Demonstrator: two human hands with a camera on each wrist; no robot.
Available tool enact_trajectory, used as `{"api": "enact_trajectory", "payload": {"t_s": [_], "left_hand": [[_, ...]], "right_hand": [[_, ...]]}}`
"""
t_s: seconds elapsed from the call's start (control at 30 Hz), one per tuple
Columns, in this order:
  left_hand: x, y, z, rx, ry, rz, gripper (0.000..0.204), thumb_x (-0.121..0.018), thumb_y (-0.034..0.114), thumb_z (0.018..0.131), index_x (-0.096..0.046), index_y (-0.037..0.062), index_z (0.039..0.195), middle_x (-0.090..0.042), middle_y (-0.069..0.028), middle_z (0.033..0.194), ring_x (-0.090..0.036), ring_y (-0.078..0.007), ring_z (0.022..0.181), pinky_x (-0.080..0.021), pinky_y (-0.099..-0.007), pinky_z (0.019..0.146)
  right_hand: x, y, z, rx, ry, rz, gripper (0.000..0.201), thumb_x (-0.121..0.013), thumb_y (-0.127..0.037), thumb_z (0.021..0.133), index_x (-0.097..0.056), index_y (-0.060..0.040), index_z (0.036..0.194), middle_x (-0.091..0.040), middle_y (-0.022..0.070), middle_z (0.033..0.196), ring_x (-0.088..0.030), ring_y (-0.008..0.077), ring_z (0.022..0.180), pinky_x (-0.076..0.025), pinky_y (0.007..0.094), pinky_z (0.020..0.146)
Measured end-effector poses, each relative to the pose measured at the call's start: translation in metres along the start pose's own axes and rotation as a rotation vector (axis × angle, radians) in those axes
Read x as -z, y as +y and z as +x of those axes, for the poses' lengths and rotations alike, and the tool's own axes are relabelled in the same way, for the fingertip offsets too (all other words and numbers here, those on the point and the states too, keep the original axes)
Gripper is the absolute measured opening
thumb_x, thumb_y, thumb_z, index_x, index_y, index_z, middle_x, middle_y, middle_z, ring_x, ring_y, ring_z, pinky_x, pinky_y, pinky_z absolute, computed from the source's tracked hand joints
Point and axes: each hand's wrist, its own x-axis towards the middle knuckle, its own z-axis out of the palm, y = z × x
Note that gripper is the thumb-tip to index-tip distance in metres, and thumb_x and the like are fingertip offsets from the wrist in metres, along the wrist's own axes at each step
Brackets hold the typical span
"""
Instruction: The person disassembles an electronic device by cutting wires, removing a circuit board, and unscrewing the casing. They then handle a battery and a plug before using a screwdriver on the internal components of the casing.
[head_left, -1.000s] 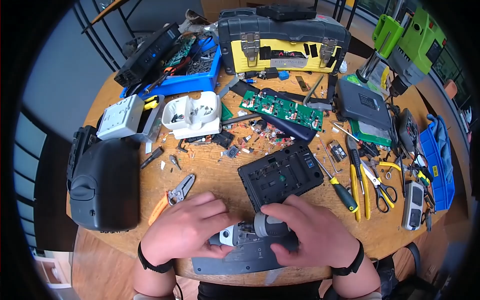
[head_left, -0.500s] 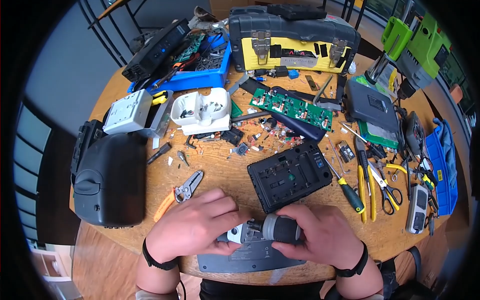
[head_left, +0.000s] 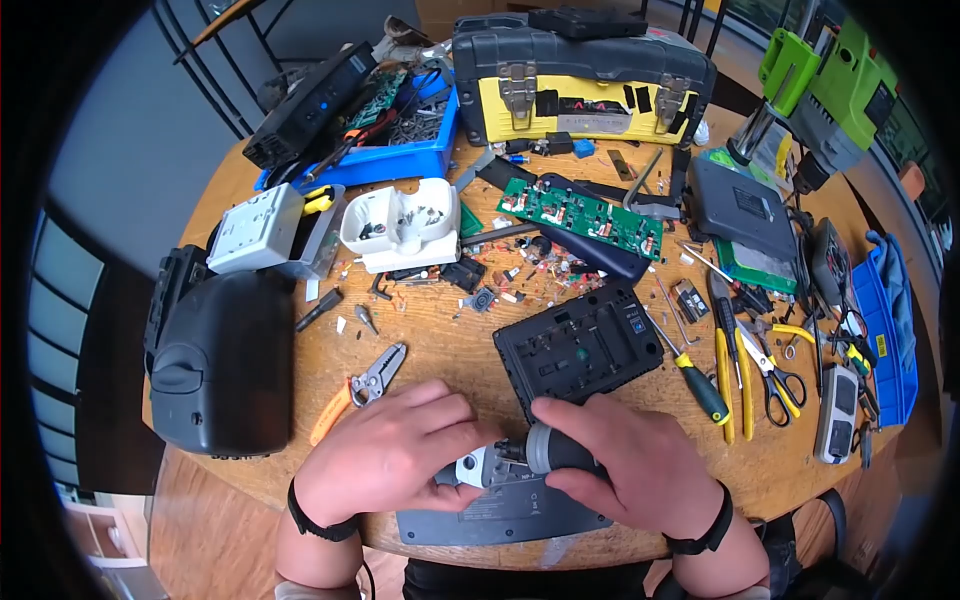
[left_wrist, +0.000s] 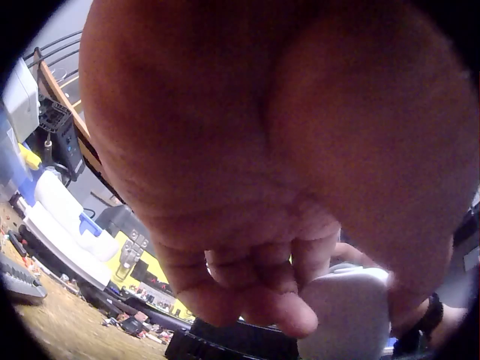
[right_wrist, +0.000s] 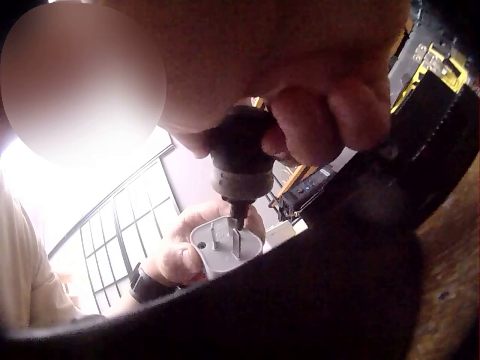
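My left hand [head_left: 395, 455] grips a white plug [head_left: 472, 467] between thumb and fingers. In the right wrist view the face of the plug [right_wrist: 222, 253] shows flat metal pins and a small dark hole. My right hand [head_left: 645, 470] wraps round a powered screwdriver [head_left: 568, 452] with a dark body and grey collar. The screwdriver's bit [right_wrist: 239, 214] meets the plug's face beside the pins. Both hands work above a flat dark grey panel [head_left: 480, 528] at the table's front edge. In the left wrist view my palm covers much of the scene.
Orange-handled wire strippers [head_left: 362, 388] lie left of the hands. A black battery charger plate [head_left: 578, 350] is just beyond them. To the right are a green screwdriver [head_left: 705, 392], yellow-handled pliers [head_left: 727, 380] and scissors [head_left: 775, 380]. A black casing [head_left: 225, 365] stands left; a toolbox [head_left: 590, 90] stands behind.
The head view has shifted slightly. My right fingers have shifted their grip round the screwdriver, covering more of its body. The left hand still holds the plug, and the bit stays against it.
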Motion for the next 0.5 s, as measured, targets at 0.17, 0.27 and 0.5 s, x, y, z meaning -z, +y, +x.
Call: {"api": "enact_trajectory", "payload": {"t_s": [0.17,0.27,0.5], "left_hand": [[0.001,-0.003,-0.001,0.027,0.021,-0.008,0.05,-0.09,0.024,0.067,-0.074,0.0074,0.111,-0.062,-0.0069,0.089,-0.059,-0.0286,0.083,-0.053,-0.0386,0.074],[0.0,-0.003,-0.001,0.017,0.002,0.006,0.05,-0.09,0.025,0.067,-0.073,0.0072,0.111,-0.062,-0.007,0.089,-0.059,-0.0286,0.084,-0.052,-0.0389,0.074],[0.002,-0.003,-0.002,0.0,0.006,0.047,0.052,-0.09,0.029,0.068,-0.073,0.0059,0.111,-0.061,-0.008,0.088,-0.059,-0.0291,0.084,-0.052,-0.0392,0.074]], "right_hand": [[0.01,-0.003,0.003,0.0,-0.115,0.151,0.058,-0.075,-0.029,0.09,-0.054,-0.013,0.142,-0.059,0.0057,0.094,-0.067,0.0302,0.072,-0.055,0.0407,0.061],[0.006,-0.001,0.002,-0.047,-0.134,0.227,0.059,-0.075,-0.02,0.088,-0.053,-0.0133,0.142,-0.062,0.0074,0.102,-0.068,0.0327,0.076,-0.056,0.0419,0.063],[0.004,0.008,0.001,-0.019,-0.096,0.265,0.056,-0.076,-0.017,0.089,-0.054,-0.0121,0.141,-0.062,0.0094,0.12,-0.07,0.0327,0.085,-0.058,0.0398,0.069]]}}
